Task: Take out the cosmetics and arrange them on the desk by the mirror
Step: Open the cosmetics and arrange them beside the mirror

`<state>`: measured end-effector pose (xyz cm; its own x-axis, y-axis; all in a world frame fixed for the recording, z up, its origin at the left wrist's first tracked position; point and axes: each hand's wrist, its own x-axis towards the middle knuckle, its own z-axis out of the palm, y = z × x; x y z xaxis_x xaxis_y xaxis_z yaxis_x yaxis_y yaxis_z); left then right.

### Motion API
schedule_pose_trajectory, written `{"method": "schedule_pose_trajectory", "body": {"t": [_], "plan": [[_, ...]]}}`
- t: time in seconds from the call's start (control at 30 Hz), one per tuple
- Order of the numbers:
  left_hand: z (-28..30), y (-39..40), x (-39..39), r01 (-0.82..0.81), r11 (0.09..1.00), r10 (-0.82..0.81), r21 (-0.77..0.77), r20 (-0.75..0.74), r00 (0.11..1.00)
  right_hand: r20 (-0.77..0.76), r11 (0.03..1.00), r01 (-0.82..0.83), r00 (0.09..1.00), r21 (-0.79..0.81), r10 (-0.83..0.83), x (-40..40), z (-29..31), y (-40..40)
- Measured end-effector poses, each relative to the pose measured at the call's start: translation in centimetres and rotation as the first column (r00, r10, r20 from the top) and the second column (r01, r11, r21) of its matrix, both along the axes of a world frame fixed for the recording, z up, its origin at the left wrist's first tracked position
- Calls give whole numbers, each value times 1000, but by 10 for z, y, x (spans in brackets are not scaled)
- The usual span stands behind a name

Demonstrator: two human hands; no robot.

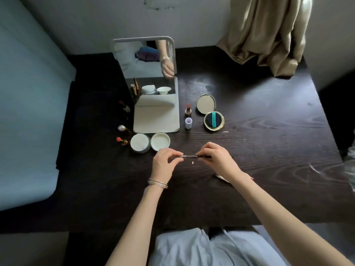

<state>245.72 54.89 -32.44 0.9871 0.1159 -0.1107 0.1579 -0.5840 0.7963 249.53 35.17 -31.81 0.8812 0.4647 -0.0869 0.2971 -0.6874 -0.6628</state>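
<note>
Two hands hold a thin cosmetic pencil over the dark bench.

The left hand [165, 162] pinches the pencil's clear cap [181, 156] while the right hand [217, 157] grips the dark pencil [192, 156]. Just beyond the left hand sit an open cream jar [160, 141] and its lid [140, 143], with lipsticks [123, 140] left of them. Farther off stand the mirror [151, 81], two more lipsticks [188, 110] and an open compact [213, 120].

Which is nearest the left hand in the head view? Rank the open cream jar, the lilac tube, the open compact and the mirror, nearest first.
From the left hand:
1. Open cream jar, just beyond the fingers.
2. Lilac tube, farther back, slightly right.
3. Open compact, farther right.
4. Mirror, at the back.
</note>
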Motion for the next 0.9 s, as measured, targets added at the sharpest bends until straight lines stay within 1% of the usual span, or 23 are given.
{"method": "schedule_pose_trajectory", "body": {"t": [0.17, 0.33, 0.4, 0.5, 0.6, 0.67, 0.73, 0.77, 0.83, 0.87, 0.9], "plan": [[4, 23, 9, 24, 999, -24, -30, -8, 1000, 23, 998, 25, 999, 57, -27, 5, 4, 20], [10, 24, 24, 125, 992, -126, -25, -59, 990, 98, 998, 41, 994, 37, -45, 3, 8, 14], [13, 23, 30, 148, 989, -149, -24, -39, 988, 115, 999, 38, 993, 28, -41, 3, 11, 11], [17, 22, 37, 158, 987, -157, -30, 37, 987, 164, 1000, -17, 986, 5, 16, 7, 14, 9], [19, 24, 40, 162, 987, -159, -25, 89, 983, 200, 998, -55, 978, 14, 51, 13, 18, 4], [22, 22, 43, 183, 983, -181, -12, 89, 979, 199, 998, -57, 979, 30, 50, 15, 19, 4], [28, 20, 46, 221, 975, -221, 0, 50, 974, 192, 998, -54, 980, 42, 45, 16, 20, 2], [31, 24, 48, 207, 978, -207, -4, 17, 978, 202, 998, -41, 979, 39, 32, 17, 20, -6], [35, 46, 51, 84, 995, -86, -49, -39, 996, 222, 998, 56, 973, 30, -61, 18, 20, -34], [37, 59, 54, 29, 998, -32, -53, -52, 998, 222, 993, 118, 968, 27, -121, 19, 22, -51], [40, 69, 56, 16, 999, -17, -31, -43, 999, 223, 988, 154, 962, 19, -155, 20, 24, -63]]}}
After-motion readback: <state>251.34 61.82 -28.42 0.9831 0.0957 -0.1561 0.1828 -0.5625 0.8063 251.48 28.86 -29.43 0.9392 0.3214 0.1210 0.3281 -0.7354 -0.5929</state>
